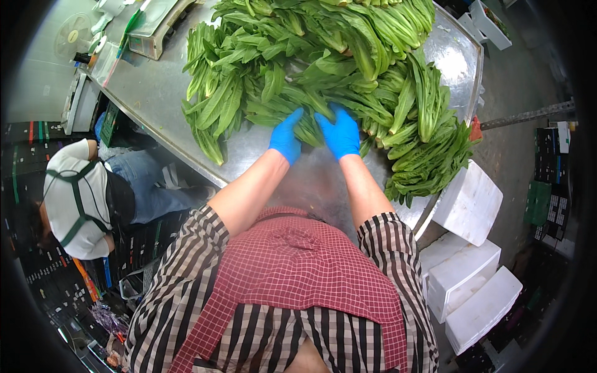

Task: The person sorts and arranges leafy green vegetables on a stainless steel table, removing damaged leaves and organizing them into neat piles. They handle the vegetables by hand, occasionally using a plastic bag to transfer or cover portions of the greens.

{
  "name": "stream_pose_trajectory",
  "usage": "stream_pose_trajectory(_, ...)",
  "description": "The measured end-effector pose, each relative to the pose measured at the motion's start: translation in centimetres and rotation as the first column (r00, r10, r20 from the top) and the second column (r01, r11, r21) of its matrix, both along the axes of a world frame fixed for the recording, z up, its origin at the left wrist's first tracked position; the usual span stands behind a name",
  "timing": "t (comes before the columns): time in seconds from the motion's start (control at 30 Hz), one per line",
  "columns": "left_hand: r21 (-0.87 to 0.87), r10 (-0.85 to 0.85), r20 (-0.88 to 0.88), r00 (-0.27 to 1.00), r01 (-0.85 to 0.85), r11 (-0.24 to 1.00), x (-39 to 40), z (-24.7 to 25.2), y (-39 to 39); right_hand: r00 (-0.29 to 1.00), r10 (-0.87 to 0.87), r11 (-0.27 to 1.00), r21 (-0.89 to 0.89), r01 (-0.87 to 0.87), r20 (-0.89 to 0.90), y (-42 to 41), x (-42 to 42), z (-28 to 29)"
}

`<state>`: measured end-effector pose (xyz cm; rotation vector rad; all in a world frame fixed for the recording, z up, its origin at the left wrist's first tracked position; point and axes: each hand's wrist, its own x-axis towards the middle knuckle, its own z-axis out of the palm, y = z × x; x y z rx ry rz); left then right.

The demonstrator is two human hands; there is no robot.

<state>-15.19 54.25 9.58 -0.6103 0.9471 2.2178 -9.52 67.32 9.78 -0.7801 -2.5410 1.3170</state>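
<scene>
Both of my hands wear blue gloves and reach over a steel table (252,149). My left hand (288,136) touches the near edge of some loose green leaves (305,126), and my right hand (339,130) is at their right side, a short gap away from the left. The palms face each other; leaves cover some fingertips, so how firmly they hold is hidden. Around them lies a large heap of long leafy green vegetables (326,70), with bunches (426,98) on the right showing pale cut stems and more bunches (219,98) on the left.
A weighing scale (148,44) stands at the table's back left, near a fan (73,36). White foam boxes (470,203) are stacked beyond the right edge. Another person (79,200) bends beside dark crates at the left. A metal bar (527,115) juts in at the right.
</scene>
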Motion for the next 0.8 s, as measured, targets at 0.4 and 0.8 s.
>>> stream_pose_trajectory(0.4, -0.309, -0.595, 0.12, 0.795, 0.6, 0.738, 1.3, 3.4, -3.6, 1.0, 0.007, 0.998, -0.055, -0.007, -0.002, 0.6, 1.3, 0.9)
stream_pose_trajectory(0.8, -0.674, -0.414, -0.47, 0.779, -0.015, 0.739, -7.7, 4.0, -5.2, 0.976, 0.068, 0.345, -0.914, -0.215, -0.205, -2.3, -3.5, 6.3)
